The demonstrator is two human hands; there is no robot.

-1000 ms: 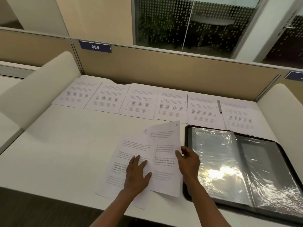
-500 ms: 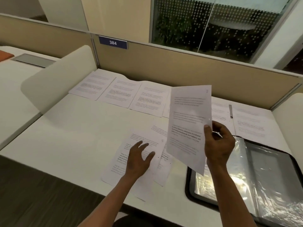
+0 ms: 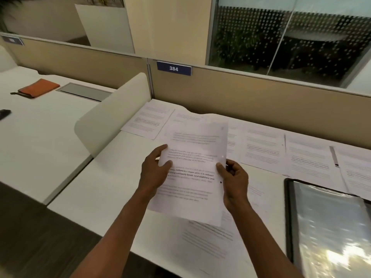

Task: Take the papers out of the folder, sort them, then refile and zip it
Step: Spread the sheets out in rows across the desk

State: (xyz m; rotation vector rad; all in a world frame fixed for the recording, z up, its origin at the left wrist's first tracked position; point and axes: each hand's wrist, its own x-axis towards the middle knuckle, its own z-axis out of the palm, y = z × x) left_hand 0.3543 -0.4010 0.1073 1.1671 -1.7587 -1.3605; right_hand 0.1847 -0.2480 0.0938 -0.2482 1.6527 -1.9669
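Observation:
Both hands hold one printed sheet (image 3: pixel 192 173) up above the white desk (image 3: pixel 104 189). My left hand (image 3: pixel 154 173) grips its left edge, thumb on the front. My right hand (image 3: pixel 233 179) pinches its right edge near the punch holes. Under the sheet, more loose papers (image 3: pixel 208 241) lie on the desk. A row of sorted sheets (image 3: pixel 263 147) runs along the back partition. The black folder (image 3: pixel 289 217) lies open at the right, its glossy plastic sleeves (image 3: pixel 329 227) facing up.
A beige partition (image 3: pixel 241 93) with a blue "384" plate (image 3: pixel 173 68) closes the back. A white curved divider (image 3: pixel 112 115) stands at the left. On the neighbouring desk lie an orange pouch (image 3: pixel 38 88) and a dark object (image 3: pixel 4 113).
My left hand has left the papers on the desk and taken the sheet's left edge. The sheet has moved left and forward. My view has swung left.

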